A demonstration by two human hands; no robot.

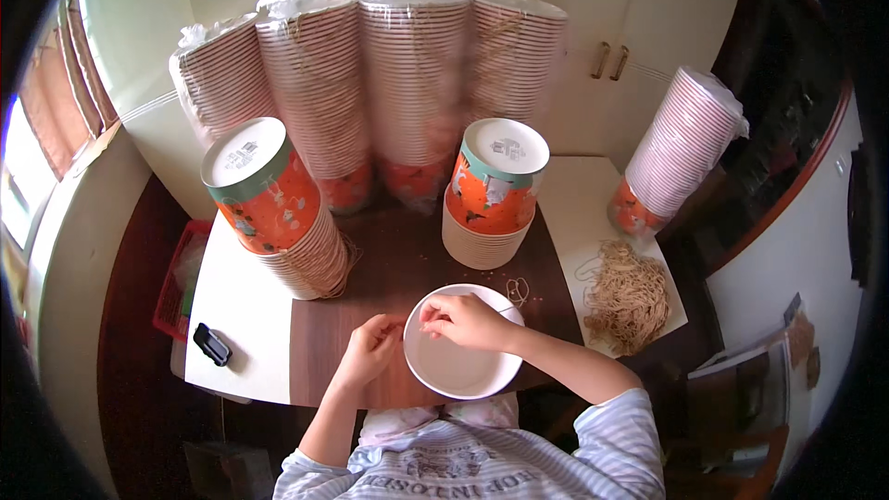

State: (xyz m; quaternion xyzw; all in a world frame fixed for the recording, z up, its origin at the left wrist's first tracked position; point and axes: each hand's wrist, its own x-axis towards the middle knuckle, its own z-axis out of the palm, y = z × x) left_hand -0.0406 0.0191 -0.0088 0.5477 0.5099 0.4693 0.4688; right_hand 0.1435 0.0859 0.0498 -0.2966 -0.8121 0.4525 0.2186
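Observation:
A paper tub [463,372] with a white inside stands mouth up at the table's near edge, in front of me. Over its opening is my right hand [470,322], thumb and fingers pinched together; what they hold, if anything, is too small to make out. My left hand [369,350] is closed beside the tub's left rim, its fingertips close to the wall, and I cannot see what is between them. A thin beige cord [518,291] loops on the table just beyond the tub's right rim, near my right wrist.
Upside-down orange tubs are stacked at left [278,208] and centre [494,199]; cords hang by the left stack. Tall plastic-wrapped tub stacks [417,83] stand behind, another wrapped stack [681,143] at right. A beige cord bundle [630,301] lies right, a black object [212,344] left.

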